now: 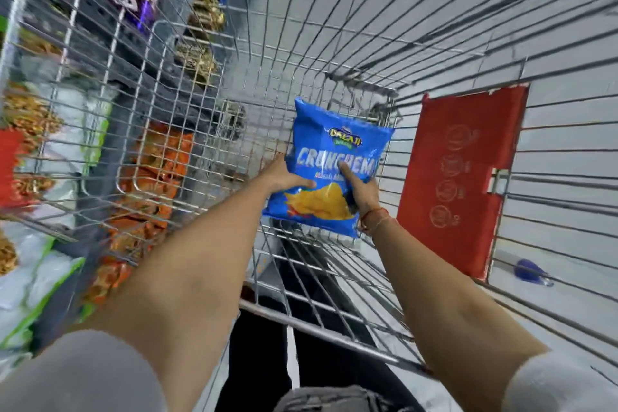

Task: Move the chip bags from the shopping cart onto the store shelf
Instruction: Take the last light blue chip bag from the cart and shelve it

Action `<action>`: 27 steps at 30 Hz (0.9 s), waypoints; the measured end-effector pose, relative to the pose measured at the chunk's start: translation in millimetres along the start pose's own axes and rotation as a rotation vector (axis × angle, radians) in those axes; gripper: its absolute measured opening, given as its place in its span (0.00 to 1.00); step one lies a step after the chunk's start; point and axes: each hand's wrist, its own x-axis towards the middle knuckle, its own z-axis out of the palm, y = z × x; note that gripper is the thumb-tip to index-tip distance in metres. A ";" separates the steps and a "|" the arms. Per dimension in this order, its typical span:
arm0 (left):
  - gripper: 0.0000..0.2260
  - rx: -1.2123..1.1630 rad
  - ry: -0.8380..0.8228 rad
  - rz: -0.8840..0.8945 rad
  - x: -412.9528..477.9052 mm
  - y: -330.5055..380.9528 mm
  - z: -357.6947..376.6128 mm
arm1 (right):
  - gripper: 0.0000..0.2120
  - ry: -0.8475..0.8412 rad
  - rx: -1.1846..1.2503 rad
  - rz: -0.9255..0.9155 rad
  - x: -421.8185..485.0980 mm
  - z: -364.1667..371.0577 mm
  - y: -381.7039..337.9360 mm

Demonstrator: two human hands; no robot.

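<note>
**Both hands on the blue chip bag, inside the cart**

So our left hand [284,174] is wrapped around the left edge of the blue chip bag [329,164], thumb lying across the front just above the picture of the chips. Our right hand [363,189] has the bag from the lower right side, with the index finger pressed flat against the printed front, pointing up toward the lettering. Both hands are clamped on that one bag, so nothing is loose or hovering here. There's a red thread bracelet [374,216] on the right wrist, and grey sleeves [561,381] are pushed up near the elbows.

The bag is upright-ish, tilted a bit to the left, held up within the wire shopping cart [334,53]; whether it touches the cart's wire bottom we can't tell. We see no other bags lying in the basket.

Further out, a red panel [461,177] hangs on the cart's right wall. To our left, seen through the cart's mesh, is the store shelf [110,30] stocked with orange snack packs [150,177] and other blurry packets. On the floor to the right there's a small blue thing [530,271], too blurred to identify.
</note>
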 end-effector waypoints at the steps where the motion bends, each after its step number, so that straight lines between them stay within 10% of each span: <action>1: 0.37 -0.039 -0.009 -0.015 0.4 -0.3 1.7 | 0.22 -0.011 0.019 -0.017 1.1 0.7 -1.0; 8: 0.43 -0.202 -0.025 -0.026 -1.3 -3.8 -14.6 | 0.16 -0.042 0.033 -0.116 -22.4 12.1 -26.7; 14: 0.28 -0.331 0.123 0.076 -67.8 25.6 -50.1 | 0.24 -0.096 0.054 -0.244 -61.6 28.6 -72.3; 27: 0.30 -0.438 0.713 0.744 -293.0 74.5 -187.6 | 0.08 -0.474 0.347 -0.778 -283.4 91.8 -244.6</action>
